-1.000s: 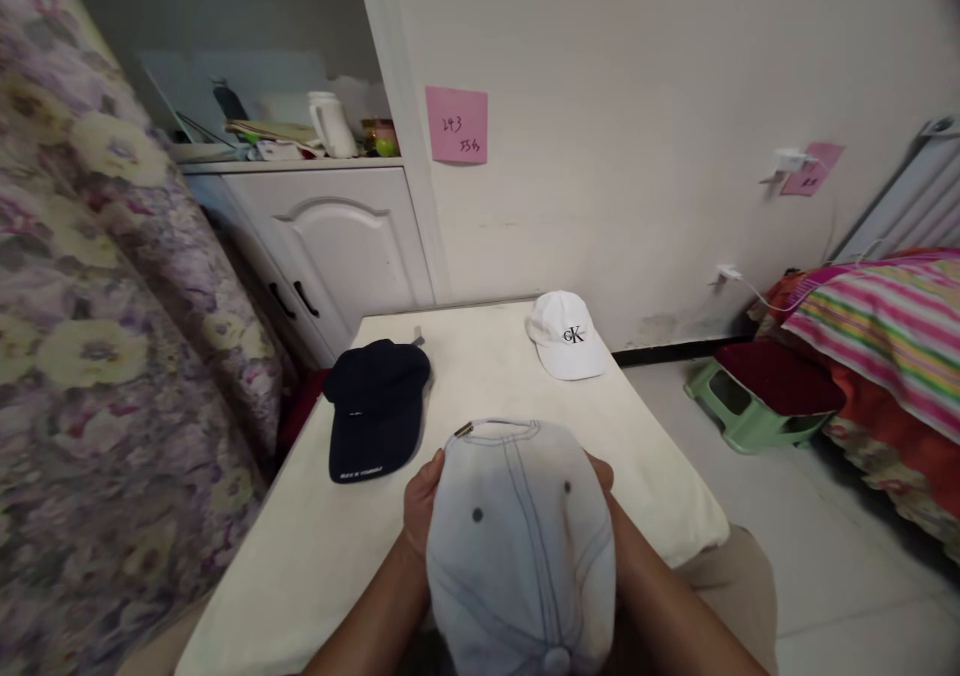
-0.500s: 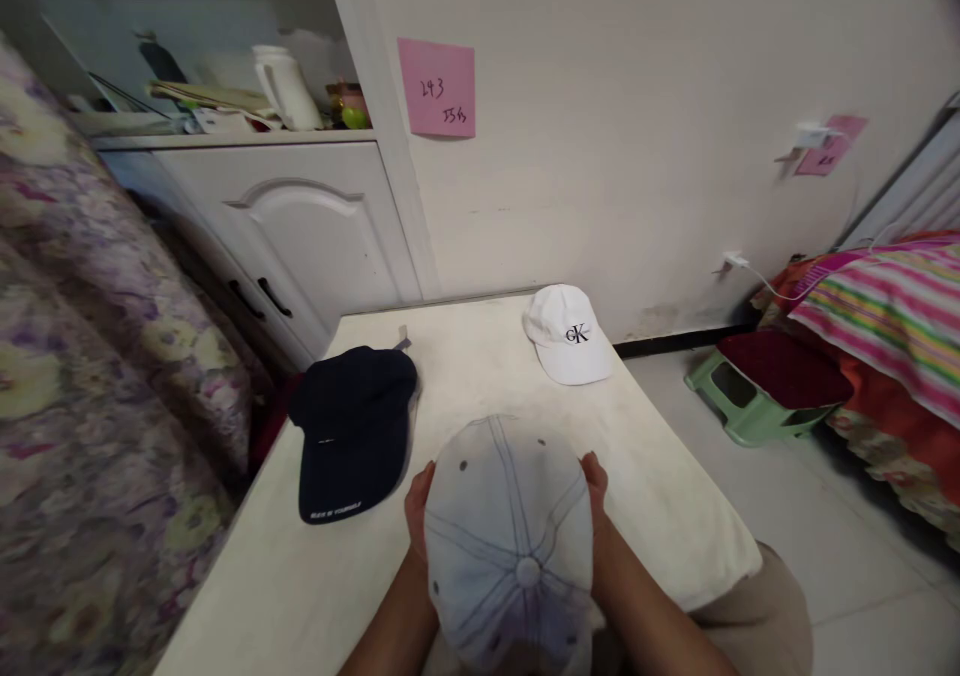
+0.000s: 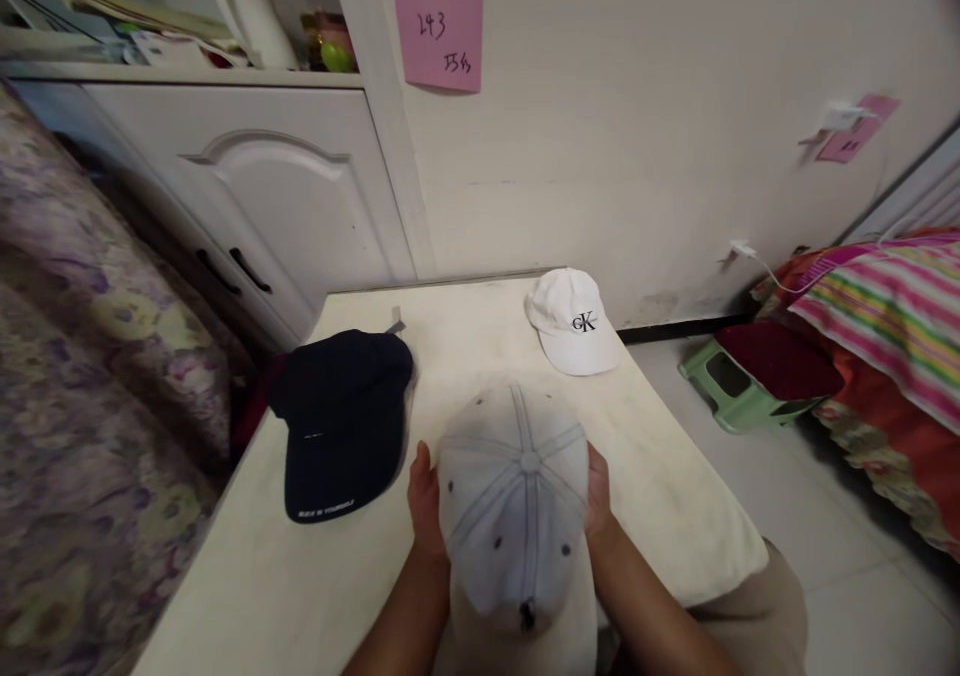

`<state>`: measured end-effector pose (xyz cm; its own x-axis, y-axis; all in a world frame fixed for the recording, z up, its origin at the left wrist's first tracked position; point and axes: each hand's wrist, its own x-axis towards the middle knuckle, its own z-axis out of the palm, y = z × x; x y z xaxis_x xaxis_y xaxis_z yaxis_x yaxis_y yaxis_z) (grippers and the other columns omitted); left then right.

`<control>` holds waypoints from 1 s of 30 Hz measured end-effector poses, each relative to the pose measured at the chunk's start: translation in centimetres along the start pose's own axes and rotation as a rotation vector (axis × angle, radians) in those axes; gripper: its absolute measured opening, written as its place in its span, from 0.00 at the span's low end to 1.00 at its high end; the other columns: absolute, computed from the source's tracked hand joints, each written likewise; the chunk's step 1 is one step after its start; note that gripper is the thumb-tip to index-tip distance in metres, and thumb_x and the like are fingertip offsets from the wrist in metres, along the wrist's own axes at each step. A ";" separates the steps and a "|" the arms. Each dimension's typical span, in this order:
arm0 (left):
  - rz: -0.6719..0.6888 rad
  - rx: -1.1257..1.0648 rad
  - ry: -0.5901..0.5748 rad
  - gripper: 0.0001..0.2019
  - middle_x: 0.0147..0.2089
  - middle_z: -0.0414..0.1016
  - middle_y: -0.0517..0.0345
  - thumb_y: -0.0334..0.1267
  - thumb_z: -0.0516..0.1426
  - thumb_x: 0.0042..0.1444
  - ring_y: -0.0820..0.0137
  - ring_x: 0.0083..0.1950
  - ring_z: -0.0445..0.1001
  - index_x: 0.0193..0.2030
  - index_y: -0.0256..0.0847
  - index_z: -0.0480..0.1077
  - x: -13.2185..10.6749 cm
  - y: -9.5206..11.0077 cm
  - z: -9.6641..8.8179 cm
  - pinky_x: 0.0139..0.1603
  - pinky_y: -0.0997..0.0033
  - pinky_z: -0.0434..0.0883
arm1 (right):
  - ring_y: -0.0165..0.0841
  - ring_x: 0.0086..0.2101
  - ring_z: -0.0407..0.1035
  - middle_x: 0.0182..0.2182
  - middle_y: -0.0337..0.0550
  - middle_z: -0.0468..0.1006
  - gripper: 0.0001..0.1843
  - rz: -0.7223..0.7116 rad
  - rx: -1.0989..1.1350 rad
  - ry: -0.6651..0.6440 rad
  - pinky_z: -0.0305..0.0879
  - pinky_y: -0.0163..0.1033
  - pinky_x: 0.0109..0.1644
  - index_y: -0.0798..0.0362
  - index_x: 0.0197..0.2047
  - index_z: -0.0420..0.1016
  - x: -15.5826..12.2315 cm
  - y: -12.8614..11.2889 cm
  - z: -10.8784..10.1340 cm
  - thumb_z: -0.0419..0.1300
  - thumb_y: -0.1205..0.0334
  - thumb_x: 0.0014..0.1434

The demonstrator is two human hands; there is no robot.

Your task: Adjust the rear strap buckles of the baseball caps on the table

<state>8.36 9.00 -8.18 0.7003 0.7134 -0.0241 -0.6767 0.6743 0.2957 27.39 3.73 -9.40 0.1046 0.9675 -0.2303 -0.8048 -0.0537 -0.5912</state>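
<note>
A pale grey-white cap (image 3: 517, 496) with stitched seams is held between both my hands just above the cream table (image 3: 300, 586). My left hand (image 3: 424, 501) grips its left side and my right hand (image 3: 598, 491) grips its right side; most of the fingers are hidden behind the crown. A navy cap (image 3: 337, 421) lies on the table just left of my left hand. A white cap with a black logo (image 3: 574, 321) lies at the table's far right corner.
A white cupboard (image 3: 255, 196) with a cluttered shelf stands behind the table on the left. A pink note (image 3: 437, 24) is stuck to the wall. A floral cover (image 3: 82, 386) lies left. A green stool (image 3: 742, 386) and striped bedding (image 3: 885, 316) are at the right.
The pale cap has tipped forward in my hands, so its top button now faces up and away. My view has dropped and shifted a little towards the table.
</note>
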 end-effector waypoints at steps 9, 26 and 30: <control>-0.030 0.006 0.206 0.18 0.38 0.84 0.48 0.41 0.51 0.63 0.50 0.60 0.73 0.39 0.36 0.81 0.2 -0.8 2.1 0.66 0.51 0.63 | 0.48 0.54 0.72 0.45 0.49 0.84 0.27 0.129 0.323 -0.047 0.66 0.55 0.60 0.55 0.49 0.80 -0.5 -1.9 1.0 0.66 0.45 0.52; -0.050 0.052 -0.018 0.23 0.49 0.83 0.48 0.50 0.53 0.60 0.47 0.62 0.71 0.50 0.37 0.80 -1.2 -1.6 -0.5 0.66 0.48 0.61 | 0.48 0.43 0.78 0.32 0.46 0.85 0.16 0.054 0.127 -0.066 0.74 0.53 0.49 0.53 0.37 0.83 -1.0 -1.0 0.8 0.64 0.52 0.49; 0.032 0.069 0.109 0.16 0.40 0.85 0.51 0.42 0.53 0.61 0.49 0.57 0.76 0.41 0.38 0.82 -1.5 -1.7 -0.9 0.63 0.50 0.66 | 0.50 0.44 0.77 0.27 0.47 0.84 0.16 0.116 0.083 -0.104 0.74 0.52 0.48 0.53 0.32 0.83 -1.1 -1.4 1.5 0.64 0.50 0.47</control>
<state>8.25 6.99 -9.50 0.6474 0.7532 -0.1165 -0.6783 0.6391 0.3626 27.49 3.15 -7.14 -0.0493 0.9766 -0.2092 -0.8537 -0.1499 -0.4988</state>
